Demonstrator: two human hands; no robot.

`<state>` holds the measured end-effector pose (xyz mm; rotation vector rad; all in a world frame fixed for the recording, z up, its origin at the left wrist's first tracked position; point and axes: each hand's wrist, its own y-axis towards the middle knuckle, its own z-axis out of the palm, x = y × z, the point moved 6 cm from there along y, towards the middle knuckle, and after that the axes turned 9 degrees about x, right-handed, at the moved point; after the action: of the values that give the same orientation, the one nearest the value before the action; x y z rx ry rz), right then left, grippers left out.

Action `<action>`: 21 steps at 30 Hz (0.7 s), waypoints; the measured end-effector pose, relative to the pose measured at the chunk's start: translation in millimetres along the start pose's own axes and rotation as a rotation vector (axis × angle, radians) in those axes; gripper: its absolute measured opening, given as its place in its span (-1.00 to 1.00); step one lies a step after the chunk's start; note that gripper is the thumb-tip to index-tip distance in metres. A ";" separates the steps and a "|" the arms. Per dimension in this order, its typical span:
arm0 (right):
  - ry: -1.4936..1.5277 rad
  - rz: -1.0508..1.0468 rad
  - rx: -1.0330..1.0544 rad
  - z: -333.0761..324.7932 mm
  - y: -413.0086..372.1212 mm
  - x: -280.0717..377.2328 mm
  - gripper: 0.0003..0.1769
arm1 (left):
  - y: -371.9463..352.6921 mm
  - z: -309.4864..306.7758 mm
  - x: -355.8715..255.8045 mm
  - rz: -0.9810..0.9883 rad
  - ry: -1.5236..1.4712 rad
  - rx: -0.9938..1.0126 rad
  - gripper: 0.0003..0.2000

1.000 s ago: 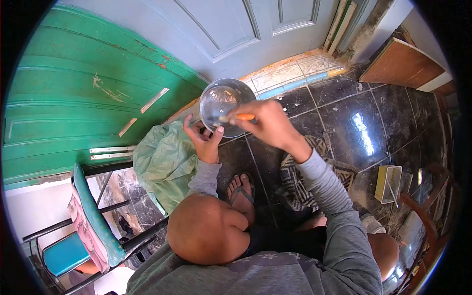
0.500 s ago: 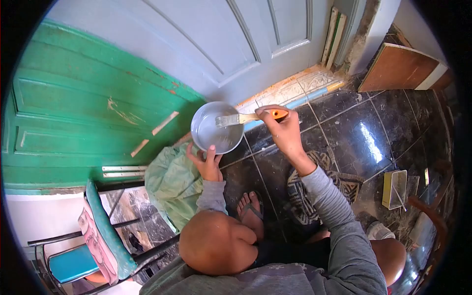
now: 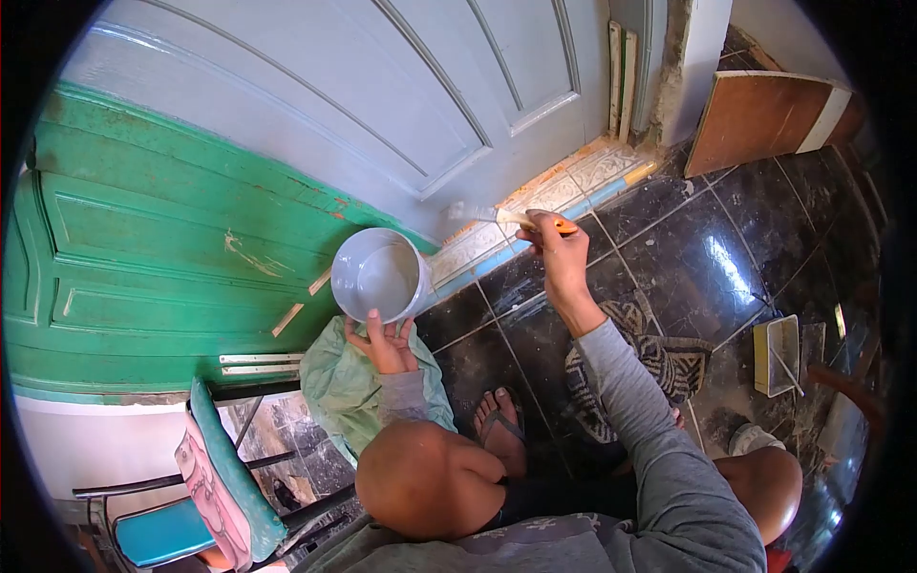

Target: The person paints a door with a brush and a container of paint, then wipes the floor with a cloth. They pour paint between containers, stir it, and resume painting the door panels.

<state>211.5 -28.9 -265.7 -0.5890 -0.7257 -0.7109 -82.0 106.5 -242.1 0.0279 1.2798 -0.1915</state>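
My left hand [image 3: 384, 346] grips the near side of a grey tub [image 3: 416, 283], thumb at the rim, with grey paint coating the inside. In my right hand [image 3: 562, 253] is a paintbrush [image 3: 516, 219], held by its pale handle with an orange end. Its grey-coated bristles point left and overlap the bottom edge of the light grey door [image 3: 420, 105]. A green door panel [image 3: 162, 258] lies left of the tub. Below my left hand hangs a light green cloth [image 3: 334, 382].
A patterned rug [image 3: 611, 372] lies on the black tiles [image 3: 688, 258]. To the right are a paint tray [image 3: 776, 358] and a leaning brown board [image 3: 755, 119]. A chair with a blue seat [image 3: 164, 532] stands at lower left; a tiled threshold [image 3: 592, 172] runs along the door.
The paintbrush has come out of the tub and over to the door's lower edge. My left hand and the tub have shifted left and down in view.
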 end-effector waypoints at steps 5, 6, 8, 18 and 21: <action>0.037 -0.193 0.018 35.2 0.8 -4.9 -0.77 | -2.4 -7.7 -5.2 -0.015 -0.026 -0.010 -0.21; 0.034 -0.238 0.042 48.5 -0.5 -2.6 -0.76 | -3.9 -11.4 -6.8 -0.018 -0.026 -0.023 -0.21; 0.030 -0.328 0.102 76.5 -2.8 10.5 -0.76 | -5.0 -18.8 -11.9 -0.017 -0.030 -0.039 -0.20; -0.340 -1.149 0.191 165.8 -18.3 103.2 -0.84 | -0.1 -40.3 -21.8 0.037 0.009 -0.003 -0.14; -0.329 -1.207 0.198 176.2 -17.1 116.3 -0.83 | 0.5 -40.4 -20.8 0.025 0.017 0.000 -0.13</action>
<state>194.0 39.7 -66.1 -0.0140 -1.4600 -1.6417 -125.9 114.7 -233.9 0.0454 1.2957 -0.1700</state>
